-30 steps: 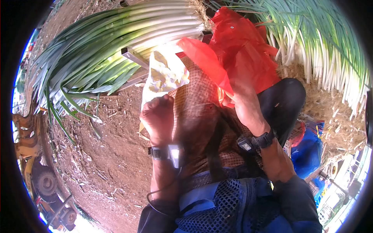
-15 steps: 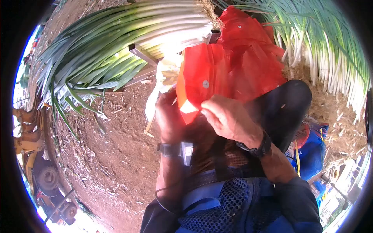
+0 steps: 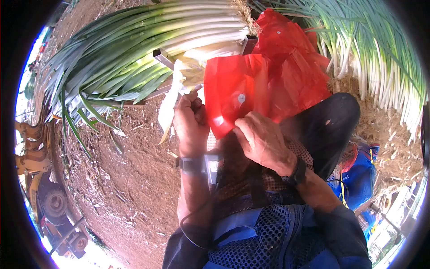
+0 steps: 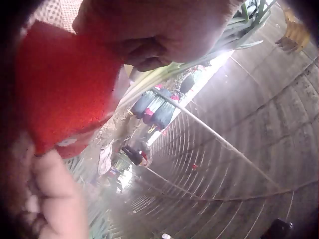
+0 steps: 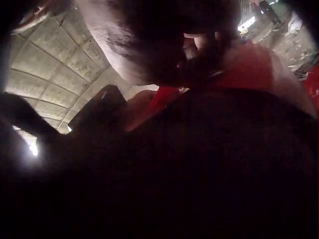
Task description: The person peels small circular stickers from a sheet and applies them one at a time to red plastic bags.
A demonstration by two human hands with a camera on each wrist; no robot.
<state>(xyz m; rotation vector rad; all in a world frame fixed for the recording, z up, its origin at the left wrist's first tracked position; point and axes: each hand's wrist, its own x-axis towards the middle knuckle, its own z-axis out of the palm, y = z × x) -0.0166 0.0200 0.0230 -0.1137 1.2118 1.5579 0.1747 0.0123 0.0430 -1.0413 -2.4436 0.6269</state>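
Observation:
A red plastic sheet or bag [image 3: 233,80] with a small pale disc on it stands up over my lap. My right hand [image 3: 266,143] pinches its lower corner between thumb and fingers. With its fingers curled, my left hand [image 3: 190,119] is right at the sheet's left edge; I cannot tell what is inside its grip. Just left of that hand hangs a crumpled white and yellow plastic sheet [image 3: 169,105]. The left wrist view has the red plastic [image 4: 70,79] between both hands. Most of the right wrist view is dark, with some red plastic [image 5: 249,64] showing.
Leeks [image 3: 134,49] lie in a bundle across a metal frame [image 3: 162,58], roots to the right. More red plastic [image 3: 291,80] lies beside them. Other long green stalks [image 3: 367,58] stand at right. A blue sack [image 3: 363,179] and a yellow wheeled machine [image 3: 56,204] are farther off.
The red plastic has swung left and now stands between the hands. My right hand has shifted down and left to its lower corner; my left hand has come up beside its edge.

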